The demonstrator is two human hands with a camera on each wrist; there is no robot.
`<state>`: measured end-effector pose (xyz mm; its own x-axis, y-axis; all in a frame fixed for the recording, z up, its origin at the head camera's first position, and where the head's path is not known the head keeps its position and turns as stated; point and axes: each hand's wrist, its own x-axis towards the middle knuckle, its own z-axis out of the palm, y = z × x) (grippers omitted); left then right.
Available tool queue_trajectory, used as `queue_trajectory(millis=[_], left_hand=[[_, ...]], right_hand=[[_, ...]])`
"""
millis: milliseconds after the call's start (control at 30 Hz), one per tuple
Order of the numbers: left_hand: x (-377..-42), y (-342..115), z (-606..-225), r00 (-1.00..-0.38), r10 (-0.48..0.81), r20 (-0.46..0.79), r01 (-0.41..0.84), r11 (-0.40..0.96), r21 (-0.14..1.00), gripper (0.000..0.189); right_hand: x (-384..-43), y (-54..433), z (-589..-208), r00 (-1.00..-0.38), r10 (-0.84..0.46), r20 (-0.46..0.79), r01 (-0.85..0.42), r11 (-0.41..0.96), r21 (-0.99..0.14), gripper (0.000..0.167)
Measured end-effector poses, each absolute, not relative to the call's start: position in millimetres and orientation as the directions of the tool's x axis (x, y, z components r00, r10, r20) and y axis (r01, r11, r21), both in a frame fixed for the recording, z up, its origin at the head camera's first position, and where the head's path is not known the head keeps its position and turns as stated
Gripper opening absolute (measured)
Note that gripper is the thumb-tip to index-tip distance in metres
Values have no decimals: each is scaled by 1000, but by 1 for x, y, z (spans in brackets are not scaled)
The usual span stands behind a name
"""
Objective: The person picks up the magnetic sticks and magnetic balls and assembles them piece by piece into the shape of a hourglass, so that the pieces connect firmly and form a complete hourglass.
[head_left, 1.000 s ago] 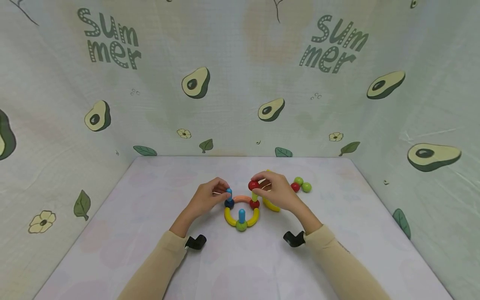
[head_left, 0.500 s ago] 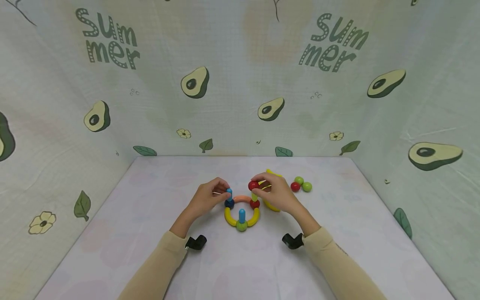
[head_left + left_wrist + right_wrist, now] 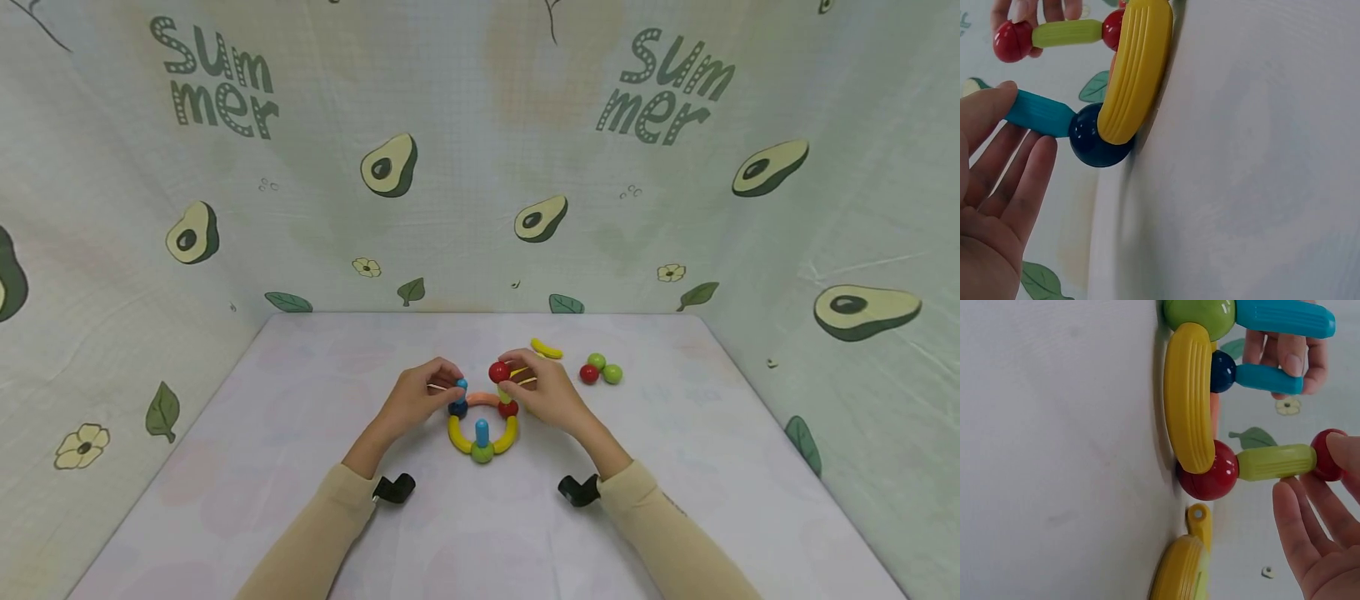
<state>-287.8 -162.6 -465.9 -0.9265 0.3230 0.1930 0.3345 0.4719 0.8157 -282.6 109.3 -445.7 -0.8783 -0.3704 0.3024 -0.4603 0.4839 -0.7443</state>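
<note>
A ring of curved pieces and balls lies on the table: two yellow arcs (image 3: 507, 434), an orange arc (image 3: 483, 399), a green ball (image 3: 482, 452), a dark blue ball (image 3: 1099, 140) and a red ball (image 3: 1210, 475). My left hand (image 3: 417, 397) pinches the top of a blue rod (image 3: 1041, 114) that rises from the dark blue ball. Thumb and fingers of my right hand (image 3: 552, 392) grip an upper red ball (image 3: 498, 372), which sits on a light green rod (image 3: 1277, 462) on the ring's red ball. Another blue rod (image 3: 482, 432) stands upright on the green ball.
Behind the right hand lies a loose yellow arc (image 3: 547, 348). Farther right are a loose red ball (image 3: 589, 374) and two green balls (image 3: 612, 374). More yellow pieces (image 3: 1179, 575) lie beside the ring, mostly hidden by the right hand in the head view. Patterned cloth surrounds the table.
My right hand has shifted slightly left with the upper red ball, and the light green rod now leans left. The blue rod in my left hand has tipped slightly right.
</note>
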Motion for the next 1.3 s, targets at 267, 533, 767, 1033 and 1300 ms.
queue_trajectory(millis=[267, 533, 767, 1033, 1300], left_hand=[[-286, -155, -468, -914, 344, 214, 366, 478, 798, 22], [-285, -150, -470, -905, 346, 247, 396, 476, 785, 22], [-285, -148, -471, -906, 323, 273, 408, 493, 768, 22], [-287, -145, -472, -908, 311, 282, 409, 499, 765, 24], [-287, -143, -471, -914, 304, 269, 392, 490, 779, 23]], right_hand=[[-284, 101, -448, -853, -399, 335, -503, 463, -729, 39], [-284, 97, -448, -847, -403, 346, -517, 476, -711, 39], [-288, 92, -449, -848, -410, 335, -515, 491, -702, 38], [-288, 88, -448, -850, -408, 332, -513, 501, -697, 38], [-288, 87, -449, -856, -409, 317, -501, 500, -706, 40]])
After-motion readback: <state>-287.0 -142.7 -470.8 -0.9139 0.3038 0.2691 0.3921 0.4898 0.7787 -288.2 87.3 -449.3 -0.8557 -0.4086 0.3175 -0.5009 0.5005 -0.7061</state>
